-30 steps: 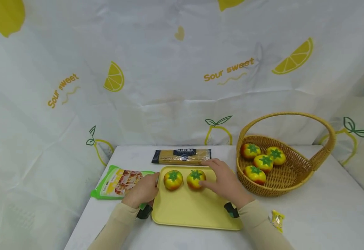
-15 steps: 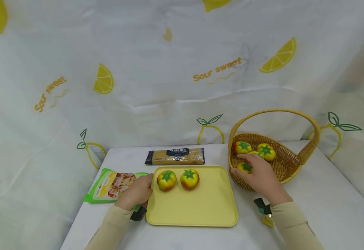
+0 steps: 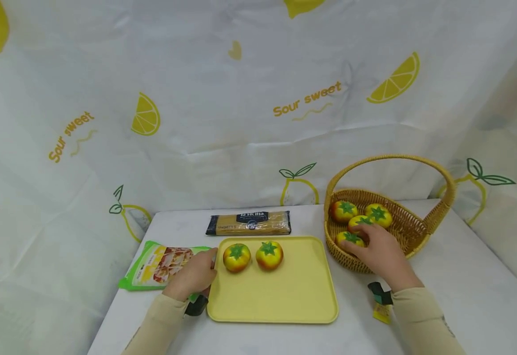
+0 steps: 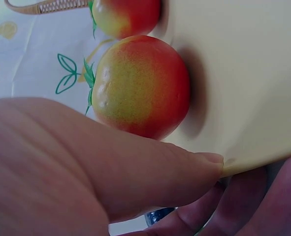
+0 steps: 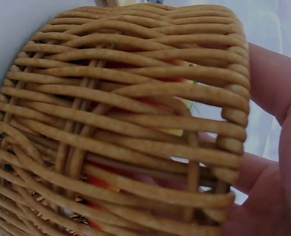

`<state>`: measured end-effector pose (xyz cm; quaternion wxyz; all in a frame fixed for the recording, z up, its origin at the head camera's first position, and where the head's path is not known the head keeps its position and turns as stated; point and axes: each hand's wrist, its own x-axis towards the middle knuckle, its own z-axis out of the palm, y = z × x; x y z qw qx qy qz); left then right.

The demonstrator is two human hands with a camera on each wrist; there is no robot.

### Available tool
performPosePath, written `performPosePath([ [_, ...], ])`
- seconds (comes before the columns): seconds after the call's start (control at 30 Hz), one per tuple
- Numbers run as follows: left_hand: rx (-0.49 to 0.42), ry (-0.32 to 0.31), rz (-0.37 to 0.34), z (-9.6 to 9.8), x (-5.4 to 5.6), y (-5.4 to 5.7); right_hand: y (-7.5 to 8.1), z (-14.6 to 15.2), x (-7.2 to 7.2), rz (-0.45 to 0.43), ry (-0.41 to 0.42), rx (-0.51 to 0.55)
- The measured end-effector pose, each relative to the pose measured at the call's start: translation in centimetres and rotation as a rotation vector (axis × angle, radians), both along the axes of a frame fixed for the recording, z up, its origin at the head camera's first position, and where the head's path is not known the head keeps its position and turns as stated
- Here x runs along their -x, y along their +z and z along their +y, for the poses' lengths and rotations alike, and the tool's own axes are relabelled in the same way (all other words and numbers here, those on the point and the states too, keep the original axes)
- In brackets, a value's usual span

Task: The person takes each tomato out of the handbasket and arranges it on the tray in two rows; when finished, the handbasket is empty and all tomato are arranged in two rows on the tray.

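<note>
My left hand (image 3: 195,272) grips the left edge of the yellow tray (image 3: 285,301); in the left wrist view the thumb (image 4: 184,169) lies on the rim with fingers beneath. Two yellow-red tomatoes with green star-shaped tops stand on the tray, a left tomato (image 3: 237,258) and a right tomato (image 3: 269,255). My right hand (image 3: 385,254) reaches into the wicker basket (image 3: 407,236), thumb and fingers round the front tomato (image 3: 349,240). Several more tomatoes (image 3: 378,215) lie there. In the right wrist view the basket wall (image 5: 125,113) hides most of the grasp.
A spaghetti pack (image 3: 249,223) lies behind the tray. Left of it is a green-edged food bag (image 3: 163,266), partly behind the left hand. A small yellow packet (image 3: 381,313) sits near the right wrist. The basket's tall handle (image 3: 393,157) arches above it.
My right hand has left the right tomato on the tray and moved right into the basket, closing round the front tomato. My left hand keeps its grip on the tray. The view has shifted slightly.
</note>
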<state>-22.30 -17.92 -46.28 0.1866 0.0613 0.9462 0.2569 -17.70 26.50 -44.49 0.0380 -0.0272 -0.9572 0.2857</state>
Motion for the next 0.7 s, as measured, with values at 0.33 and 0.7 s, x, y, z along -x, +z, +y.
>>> performPosePath([
  [0.33, -0.041, 0.004, -0.021, -0.12, -0.17, -0.04, -0.1, 0.03, 0.18, -0.036, -0.012, -0.045],
  [0.7, 0.003, -0.005, 0.002, -0.02, -0.05, 0.05, 0.16, 0.15, 0.16, -0.03, -0.005, -0.053],
])
